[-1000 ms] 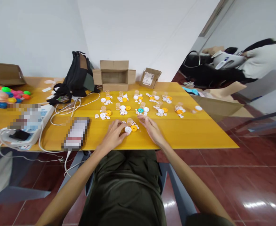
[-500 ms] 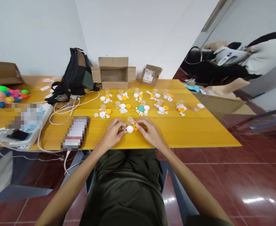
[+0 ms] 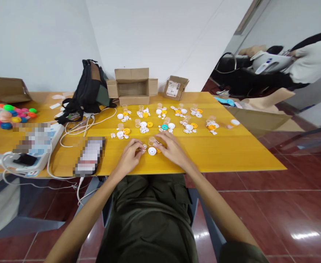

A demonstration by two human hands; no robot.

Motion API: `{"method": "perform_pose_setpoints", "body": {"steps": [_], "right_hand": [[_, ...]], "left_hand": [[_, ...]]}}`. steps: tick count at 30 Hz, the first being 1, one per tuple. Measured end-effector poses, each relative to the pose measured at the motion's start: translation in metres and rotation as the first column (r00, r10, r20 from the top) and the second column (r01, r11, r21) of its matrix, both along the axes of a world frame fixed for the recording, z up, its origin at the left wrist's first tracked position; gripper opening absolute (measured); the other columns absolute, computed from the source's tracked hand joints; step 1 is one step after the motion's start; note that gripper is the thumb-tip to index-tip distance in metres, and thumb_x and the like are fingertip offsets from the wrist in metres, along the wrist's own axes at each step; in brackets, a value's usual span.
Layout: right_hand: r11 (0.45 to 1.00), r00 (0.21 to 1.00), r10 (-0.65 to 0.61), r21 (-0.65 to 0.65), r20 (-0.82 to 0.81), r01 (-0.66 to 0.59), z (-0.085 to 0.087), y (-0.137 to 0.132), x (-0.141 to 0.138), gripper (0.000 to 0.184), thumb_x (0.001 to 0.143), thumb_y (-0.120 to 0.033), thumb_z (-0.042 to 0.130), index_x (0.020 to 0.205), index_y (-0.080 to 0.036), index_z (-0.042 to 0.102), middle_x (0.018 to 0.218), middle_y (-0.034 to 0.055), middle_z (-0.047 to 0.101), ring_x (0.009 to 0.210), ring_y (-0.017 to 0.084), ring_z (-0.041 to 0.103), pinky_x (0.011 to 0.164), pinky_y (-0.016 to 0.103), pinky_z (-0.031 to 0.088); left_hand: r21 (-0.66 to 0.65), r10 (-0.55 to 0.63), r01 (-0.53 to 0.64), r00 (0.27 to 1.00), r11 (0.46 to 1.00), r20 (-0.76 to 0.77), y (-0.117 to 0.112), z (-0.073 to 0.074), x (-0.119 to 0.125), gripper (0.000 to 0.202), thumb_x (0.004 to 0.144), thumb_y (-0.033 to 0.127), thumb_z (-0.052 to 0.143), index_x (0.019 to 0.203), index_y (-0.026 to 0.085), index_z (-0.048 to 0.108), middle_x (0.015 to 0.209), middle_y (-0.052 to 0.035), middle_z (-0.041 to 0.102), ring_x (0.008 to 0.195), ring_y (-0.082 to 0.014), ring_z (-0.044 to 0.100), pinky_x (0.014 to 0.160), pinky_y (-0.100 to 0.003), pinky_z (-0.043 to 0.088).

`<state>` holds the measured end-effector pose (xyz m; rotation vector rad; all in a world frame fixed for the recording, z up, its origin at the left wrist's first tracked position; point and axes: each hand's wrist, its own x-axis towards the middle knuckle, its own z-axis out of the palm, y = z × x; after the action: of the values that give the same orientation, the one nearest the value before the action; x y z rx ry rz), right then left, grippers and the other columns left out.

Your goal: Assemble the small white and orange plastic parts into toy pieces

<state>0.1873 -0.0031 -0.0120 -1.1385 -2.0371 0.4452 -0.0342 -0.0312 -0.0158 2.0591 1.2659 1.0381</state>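
My left hand point(image 3: 132, 155) is closed at the table's near edge, with thumb and forefinger pinching a small white plastic piece point(image 3: 143, 149). Just beyond those fingertips lies a white perforated disc point(image 3: 144, 146). Between my hands a round white cap point(image 3: 152, 151) rests on the table. Behind it stands a clear plastic cup point(image 3: 151, 141). My right hand point(image 3: 172, 149) curves in from the right, its bent fingers and thumb beside the cup. What they grip is too small to make out. An orange disc point(image 3: 158, 150) sits under that hand, mostly covered.
Several groups of clear cups, caps and perforated discs, including a teal cap point(image 3: 164, 127), spread beyond my hands. A phone point(image 3: 89, 157), power strip point(image 3: 40, 146) and cables lie left. Behind are a backpack point(image 3: 90, 87) and an open carton point(image 3: 133, 98). Another person point(image 3: 311, 62) sits right.
My right hand has shifted forward over the orange disc, toward the clear cup, and now covers more of the disc. My left hand has drawn slightly back from the white cap.
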Motion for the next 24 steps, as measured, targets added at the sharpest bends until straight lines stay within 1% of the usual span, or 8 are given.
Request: {"method": "perform_pose_setpoints", "body": {"steps": [4, 7, 11, 14, 16, 18, 21, 24], "right_hand": [[0.996, 0.995, 0.087, -0.007, 0.053, -0.087, 0.005, 0.013, -0.01, 0.008, 0.092, -0.029, 0.068, 0.097, -0.026, 0.071, 0.105, 0.0074, 0.071, 0.105, 0.028, 0.065, 0.1, 0.046, 0.051], [0.996, 0.996, 0.086, -0.002, -0.004, -0.086, 0.008, 0.014, -0.014, 0.006, 0.091, -0.031, 0.068, 0.09, -0.026, 0.07, 0.098, 0.0052, 0.072, 0.099, 0.026, 0.066, 0.099, 0.045, 0.051], [0.999, 0.989, -0.037, -0.015, -0.142, 0.035, 0.009, 0.007, -0.003, 0.015, 0.091, -0.04, 0.066, 0.093, -0.026, 0.069, 0.097, 0.0049, 0.075, 0.092, 0.026, 0.068, 0.084, 0.041, 0.055], [0.987, 0.969, -0.163, -0.033, -0.187, 0.16, 0.007, 0.001, 0.017, 0.02, 0.09, -0.044, 0.064, 0.094, -0.025, 0.068, 0.095, 0.0064, 0.076, 0.086, 0.026, 0.069, 0.075, 0.039, 0.056], [0.978, 0.962, -0.209, -0.042, -0.178, 0.205, 0.004, -0.002, 0.029, 0.02, 0.089, -0.044, 0.064, 0.093, -0.025, 0.067, 0.094, 0.0073, 0.076, 0.084, 0.027, 0.069, 0.073, 0.04, 0.056], [0.981, 0.971, -0.195, -0.038, -0.136, 0.192, 0.001, -0.004, 0.037, 0.018, 0.089, -0.043, 0.064, 0.092, -0.025, 0.066, 0.09, 0.0072, 0.076, 0.084, 0.028, 0.07, 0.077, 0.043, 0.058], [0.99, 0.988, -0.139, -0.024, -0.07, 0.138, -0.005, -0.007, 0.041, 0.014, 0.091, -0.039, 0.062, 0.093, -0.026, 0.066, 0.091, 0.0073, 0.075, 0.086, 0.028, 0.07, 0.084, 0.046, 0.059], [0.988, 0.987, -0.157, 0.006, -0.039, 0.157, -0.009, -0.009, 0.042, 0.019, 0.092, -0.04, 0.062, 0.106, -0.027, 0.067, 0.096, 0.0079, 0.075, 0.09, 0.029, 0.071, 0.086, 0.048, 0.059]], "left_hand": [[-0.024, -0.009, 0.009, 1.0, 1.0, 0.005, -0.001, 0.002, 0.0, 0.015, 0.087, 0.008, 0.061, 0.084, 0.022, 0.063, 0.104, -0.004, 0.061, 0.101, -0.0195, 0.065, 0.096, -0.037, 0.056], [-0.035, -0.018, 0.018, 1.0, 0.999, 0.021, -0.001, 0.003, 0.001, 0.014, 0.085, 0.009, 0.064, 0.085, 0.023, 0.064, 0.105, -0.0039, 0.061, 0.104, -0.0204, 0.065, 0.099, -0.038, 0.056], [-0.033, -0.022, 0.022, 1.0, 0.999, 0.01, 0.0, 0.001, -0.001, 0.018, 0.082, 0.01, 0.069, 0.094, 0.023, 0.065, 0.113, -0.0044, 0.061, 0.113, -0.0219, 0.064, 0.107, -0.041, 0.052], [-0.048, -0.046, 0.044, 0.998, 0.998, -0.032, 0.0, 0.0, -0.005, 0.026, 0.083, 0.013, 0.072, 0.106, 0.024, 0.066, 0.123, -0.0059, 0.061, 0.123, -0.0235, 0.061, 0.112, -0.043, 0.049], [-0.056, -0.078, 0.074, 0.995, 0.996, -0.063, 0.001, -0.001, -0.008, 0.03, 0.085, 0.017, 0.072, 0.113, 0.025, 0.066, 0.129, -0.0068, 0.06, 0.129, -0.0245, 0.058, 0.114, -0.044, 0.047], [-0.057, -0.103, 0.098, 0.99, 0.994, -0.091, 0.002, -0.001, -0.011, 0.03, 0.087, 0.02, 0.071, 0.116, 0.025, 0.067, 0.133, -0.0075, 0.06, 0.132, -0.0254, 0.056, 0.115, -0.046, 0.046], [-0.051, -0.109, 0.104, 0.988, 0.993, -0.114, 0.003, 0.001, -0.013, 0.024, 0.09, 0.021, 0.068, 0.113, 0.025, 0.069, 0.132, -0.0081, 0.062, 0.131, -0.0253, 0.057, 0.115, -0.047, 0.047], [-0.045, -0.114, 0.11, 0.988, 0.993, -0.108, 0.003, 0.002, -0.014, 0.019, 0.091, 0.02, 0.067, 0.109, 0.025, 0.071, 0.128, -0.0079, 0.064, 0.126, -0.0242, 0.061, 0.113, -0.047, 0.048]]}}
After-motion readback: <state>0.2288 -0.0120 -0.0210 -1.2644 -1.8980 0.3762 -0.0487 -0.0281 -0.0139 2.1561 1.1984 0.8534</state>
